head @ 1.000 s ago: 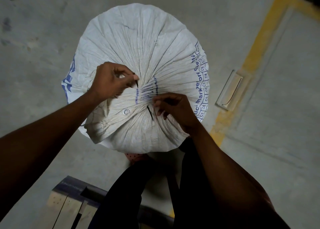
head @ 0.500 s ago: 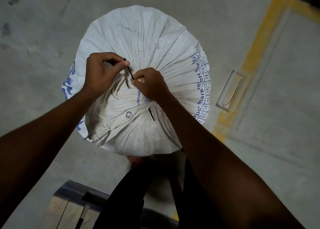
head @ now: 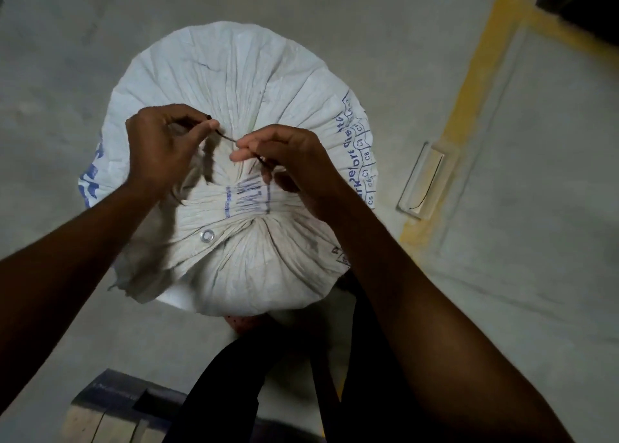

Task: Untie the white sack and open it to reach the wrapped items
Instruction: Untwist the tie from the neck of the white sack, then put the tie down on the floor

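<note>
— Both hands have closed in on the gathered neck since a moment ago; the right hand (head: 288,154) came up from the near side of the knot and now sits just beside the left hand (head: 160,148), which has hardly shifted

— What are they holding?

— Each pinches a bit of the thin dark tie (head: 227,138) between thumb and fingertips; a short run of it shows stretched between them. Neither hand is clenched, just fine pinches

— And the white sack (head: 241,74)?

— Standing on the grey concrete floor (head: 502,275) right in front of the person's legs, full and rounded, mouth bunched into tight pleats. Woven cloth with blue print down both sides and a metal eyelet (head: 207,235) on the folded flap nearest the person

— How would it handle?

— I'd judge it soft and crinkly at the neck, heavy as a whole, so no lifting. The tie looks thin and stiff, wire-like maybe; best taken at its free ends and untwisted, then the pleats pulled apart. Wrapped items aren't visible yet
</note>
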The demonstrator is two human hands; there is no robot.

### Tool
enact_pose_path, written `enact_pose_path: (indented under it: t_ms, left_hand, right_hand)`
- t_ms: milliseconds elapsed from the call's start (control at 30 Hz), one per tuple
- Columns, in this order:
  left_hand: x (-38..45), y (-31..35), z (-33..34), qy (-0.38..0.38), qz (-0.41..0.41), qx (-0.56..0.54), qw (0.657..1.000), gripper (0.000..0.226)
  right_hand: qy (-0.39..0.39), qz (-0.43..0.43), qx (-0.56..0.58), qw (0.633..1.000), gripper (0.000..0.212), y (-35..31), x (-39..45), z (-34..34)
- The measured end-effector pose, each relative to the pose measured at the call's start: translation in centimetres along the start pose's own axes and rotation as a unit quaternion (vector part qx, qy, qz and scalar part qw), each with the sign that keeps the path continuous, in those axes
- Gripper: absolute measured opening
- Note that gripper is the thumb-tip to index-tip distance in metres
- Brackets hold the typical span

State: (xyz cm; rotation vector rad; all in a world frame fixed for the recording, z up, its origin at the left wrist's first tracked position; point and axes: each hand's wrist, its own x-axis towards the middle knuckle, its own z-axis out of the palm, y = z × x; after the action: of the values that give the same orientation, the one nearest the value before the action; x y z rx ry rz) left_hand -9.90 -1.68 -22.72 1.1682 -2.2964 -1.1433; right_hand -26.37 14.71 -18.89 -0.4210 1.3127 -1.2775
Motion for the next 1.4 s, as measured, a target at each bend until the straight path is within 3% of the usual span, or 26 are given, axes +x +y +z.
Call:
enact_pose_path:
  t_ms: [100,200,300,433,533,633,767,900,1000,1200,1400]
  left_hand:
    - [0.5,1.1,0.9,0.008,0.001,0.017,1.0,0.023]
    - [0.8,2.8,1.6,-0.001,0.027,0.055,0.998,0.018]
    - [0.8,5.3,3.8,-0.049,0.088,0.123,0.987,0.02]
    - [0.9,8.4,8.4,-0.091,0.134,0.195,0.967,0.02]
    - [1.3,11.4,13.3,-0.109,0.163,0.201,0.96,0.027]
    - [2.2,14.1,19.9,-0.098,0.135,0.198,0.966,0.024]
    - [2.3,16.6,30.1,-0.112,0.087,0.148,0.979,0.029]
    - [1.4,16.9,41.5,-0.168,0.051,0.156,0.972,0.017]
    - [0.6,14.7,50.3,-0.212,0.001,0.147,0.966,0.014]
    - [0.4,7.2,65.0,-0.238,-0.024,0.13,0.962,0.01]
    - [2.8,1.3,72.2,-0.239,0.056,0.274,0.93,0.017]
  right_hand:
    - [0.005,-0.011,0.092,0.996,0.024,0.2,-0.8,-2.3]
    - [0.16,-0.025,0.064,0.985,0.014,1.2,-1.0,-3.7]
    - [0.347,-0.04,-0.005,0.937,0.03,2.7,-0.5,-5.3]
    - [0.454,-0.06,-0.099,0.884,0.045,4.0,-0.1,-9.2]
    - [0.465,-0.088,-0.174,0.864,0.033,5.1,-0.7,-13.8]
    - [0.47,-0.094,-0.171,0.86,0.028,5.9,-2.2,-19.3]
    - [0.485,-0.036,-0.232,0.842,0.023,7.1,-5.2,-27.4]
    - [0.481,0.037,-0.36,0.799,0.023,11.7,-7.4,-36.2]
    - [0.479,0.115,-0.405,0.771,0.024,17.2,-7.6,-43.2]
    - [0.442,0.188,-0.391,0.785,0.028,28.3,-4.0,-52.8]
    - [0.387,0.2,-0.444,0.783,0.033,35.9,1.6,-57.0]
